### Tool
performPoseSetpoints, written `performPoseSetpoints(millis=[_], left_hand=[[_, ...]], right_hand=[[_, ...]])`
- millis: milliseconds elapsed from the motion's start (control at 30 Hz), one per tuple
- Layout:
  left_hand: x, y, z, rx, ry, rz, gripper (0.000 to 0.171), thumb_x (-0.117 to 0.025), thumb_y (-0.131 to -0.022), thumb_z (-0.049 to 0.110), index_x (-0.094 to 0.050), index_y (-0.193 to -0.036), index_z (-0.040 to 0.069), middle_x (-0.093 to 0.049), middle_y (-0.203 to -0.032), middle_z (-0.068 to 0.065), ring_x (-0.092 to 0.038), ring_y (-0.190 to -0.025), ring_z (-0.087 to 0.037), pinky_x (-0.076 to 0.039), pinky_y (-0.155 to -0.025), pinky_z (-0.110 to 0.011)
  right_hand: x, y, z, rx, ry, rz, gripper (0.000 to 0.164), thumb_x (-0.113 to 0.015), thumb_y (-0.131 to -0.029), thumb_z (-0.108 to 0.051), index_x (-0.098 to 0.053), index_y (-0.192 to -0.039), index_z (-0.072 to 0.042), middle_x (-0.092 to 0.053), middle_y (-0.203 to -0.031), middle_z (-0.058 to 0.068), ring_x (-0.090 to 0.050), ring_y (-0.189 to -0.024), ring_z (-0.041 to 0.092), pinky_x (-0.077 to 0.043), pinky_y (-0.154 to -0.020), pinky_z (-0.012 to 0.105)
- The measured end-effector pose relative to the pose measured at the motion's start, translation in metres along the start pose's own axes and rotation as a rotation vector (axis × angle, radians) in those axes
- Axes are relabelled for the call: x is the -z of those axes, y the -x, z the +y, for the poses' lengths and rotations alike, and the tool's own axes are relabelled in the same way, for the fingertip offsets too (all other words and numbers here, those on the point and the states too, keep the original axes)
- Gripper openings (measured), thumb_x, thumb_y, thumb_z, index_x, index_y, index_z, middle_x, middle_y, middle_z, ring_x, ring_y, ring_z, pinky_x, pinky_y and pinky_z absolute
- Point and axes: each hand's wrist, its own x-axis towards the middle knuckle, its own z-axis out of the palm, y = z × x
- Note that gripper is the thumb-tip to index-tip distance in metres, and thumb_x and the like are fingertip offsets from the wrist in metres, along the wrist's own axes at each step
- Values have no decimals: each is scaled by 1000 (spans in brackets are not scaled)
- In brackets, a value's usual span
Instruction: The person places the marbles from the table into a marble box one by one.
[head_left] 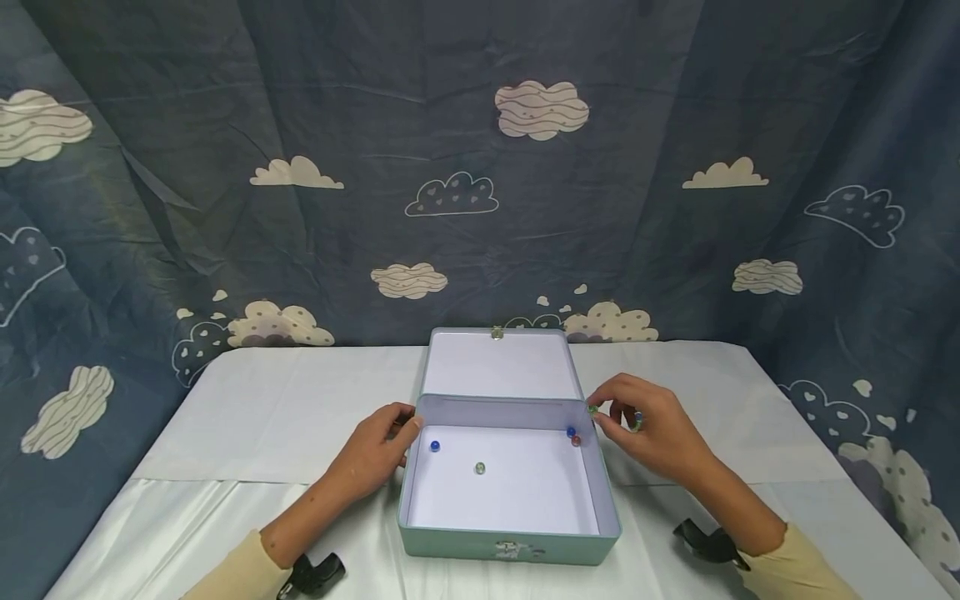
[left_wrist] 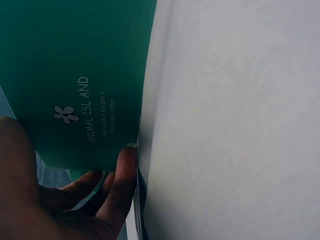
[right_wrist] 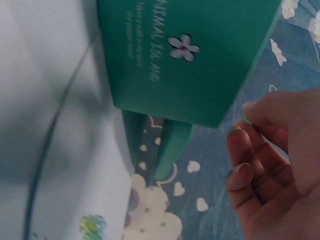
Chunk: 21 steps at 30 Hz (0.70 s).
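An open green tin box [head_left: 510,543] with a pale inside stands on the cloth, its hinged lid [head_left: 498,362] tipped back. Inside lie a blue marble [head_left: 435,447] at left, a clear greenish marble [head_left: 480,468] near the middle, and another blue marble [head_left: 571,432] beside a reddish-brown marble [head_left: 576,441] at right. My left hand [head_left: 377,450] holds the box's left side, thumb by the rim and fingers against the outer wall. At the right rim, my right hand [head_left: 651,425] pinches a green marble [head_left: 593,409] between thumb and forefinger, other fingers curled.
Several yellow, green and blue glass marbles [right_wrist: 92,227] sit together on the white cloth [head_left: 300,392] near my right hand. Behind the table hangs a dark blue curtain [head_left: 450,250] with cloud prints. Black straps [head_left: 315,575] circle both wrists.
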Motion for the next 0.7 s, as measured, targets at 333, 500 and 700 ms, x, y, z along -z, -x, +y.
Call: performPoseSetpoints(millis=[333,500,700], left_hand=[[1,1,0,-4,1,1,50,-59,-110,42,-63,-140,2,-69,-120,-9,-68,-86,-11,-58,-68,-29],[1,0,-1,-2,0,1,49,-58,-110,42,-63,-139,3,-69,-121,-8,-68,-86,-12,-58,-69,-29],[-1,0,-1,2,1,0,50,-58,-110,42,-62,-140,2,-69,-121,-9,-68,-86,-12,-58,-69,-28]], right_hand=[[-16,0,5,-25,-56,28,28,-82,-87,6,-81,-106,-13,-70,-104,-6,-58,-72,9,-54,-59,28],[-18,0,5,-35,-75,22,27,-80,-89,5,-82,-109,-13,-69,-106,-5,-57,-73,9,-54,-60,27],[-19,2,7,-38,-94,23,25,-77,-89,7,-84,-105,-12,-68,-107,-4,-57,-73,10,-52,-58,27]])
